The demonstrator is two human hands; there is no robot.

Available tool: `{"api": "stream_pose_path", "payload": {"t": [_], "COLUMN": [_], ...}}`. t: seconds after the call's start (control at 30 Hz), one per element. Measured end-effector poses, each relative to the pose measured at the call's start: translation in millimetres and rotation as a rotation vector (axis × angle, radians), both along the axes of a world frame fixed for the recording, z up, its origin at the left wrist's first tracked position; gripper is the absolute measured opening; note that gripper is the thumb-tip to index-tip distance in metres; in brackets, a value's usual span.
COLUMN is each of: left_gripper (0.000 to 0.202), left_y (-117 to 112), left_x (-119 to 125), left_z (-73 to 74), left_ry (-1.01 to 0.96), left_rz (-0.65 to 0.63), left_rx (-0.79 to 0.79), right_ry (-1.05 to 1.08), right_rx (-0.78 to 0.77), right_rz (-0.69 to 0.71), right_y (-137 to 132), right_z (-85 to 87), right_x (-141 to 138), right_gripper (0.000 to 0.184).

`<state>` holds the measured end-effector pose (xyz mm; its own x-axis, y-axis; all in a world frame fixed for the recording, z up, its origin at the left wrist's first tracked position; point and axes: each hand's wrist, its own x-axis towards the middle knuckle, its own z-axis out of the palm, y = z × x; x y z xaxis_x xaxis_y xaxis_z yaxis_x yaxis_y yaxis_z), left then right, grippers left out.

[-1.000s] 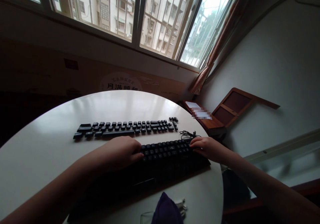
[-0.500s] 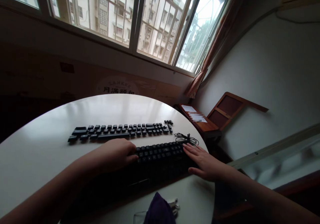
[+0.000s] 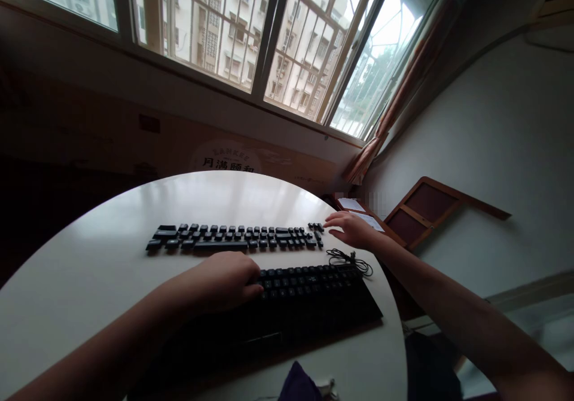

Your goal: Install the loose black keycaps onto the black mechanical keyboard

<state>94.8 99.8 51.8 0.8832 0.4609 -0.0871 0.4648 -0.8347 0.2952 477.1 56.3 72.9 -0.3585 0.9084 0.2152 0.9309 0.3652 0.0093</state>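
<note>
While the left hand (image 3: 235, 278) rests curled over the keys of a broad black plastic keyboard (image 3: 309, 299), its grip hidden from view, the right hand (image 3: 350, 229) hovers with fingers loosely spread, no object visible in it, just beside a small cluster of loose black plastic keycaps (image 3: 315, 227) at the right end of longer rows of similar keycaps (image 3: 229, 236). The keyboard lies on a glossy white round counter (image 3: 103, 257), nearer the wearer than these rows; a thin black coiled cable (image 3: 350, 262) sits at its far right corner, close to the curved edge. The likeliest fault is disorder: a careless sweep of the fingertips could knock neighbouring keycaps out of line. A low pass of the right hand might snag the cable, and uneven left-hand pressure could turn the keyboard askew.
</note>
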Motion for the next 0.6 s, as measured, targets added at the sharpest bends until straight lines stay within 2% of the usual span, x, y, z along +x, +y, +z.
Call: {"api": "stream_pose_path", "payload": {"t": [0.1, 0.23, 0.43, 0.6], "left_gripper": [0.027, 0.027, 0.026, 0.026], "left_y": [-2, -4, -6, -7], "left_x": [-1, -3, -3, -4], "left_z": [2.1, 6.5, 12.2, 10.3], "left_ry": [-0.01, 0.0, 0.018, 0.01], "left_rz": [-0.007, -0.007, 0.005, 0.004], "left_rx": [-0.017, -0.037, -0.055, -0.052], "right_ry": [-0.024, -0.059, -0.098, -0.111], "right_rx": [-0.027, -0.107, -0.225, -0.281], "right_rz": [-0.053, -0.11, -0.129, -0.148], "right_y": [34, 61, 74, 82], "right_z": [-4.5, -15.6, -23.6, -26.1], "right_x": [12, 22, 17, 7], "right_gripper": [0.016, 0.021, 0.022, 0.022]}}
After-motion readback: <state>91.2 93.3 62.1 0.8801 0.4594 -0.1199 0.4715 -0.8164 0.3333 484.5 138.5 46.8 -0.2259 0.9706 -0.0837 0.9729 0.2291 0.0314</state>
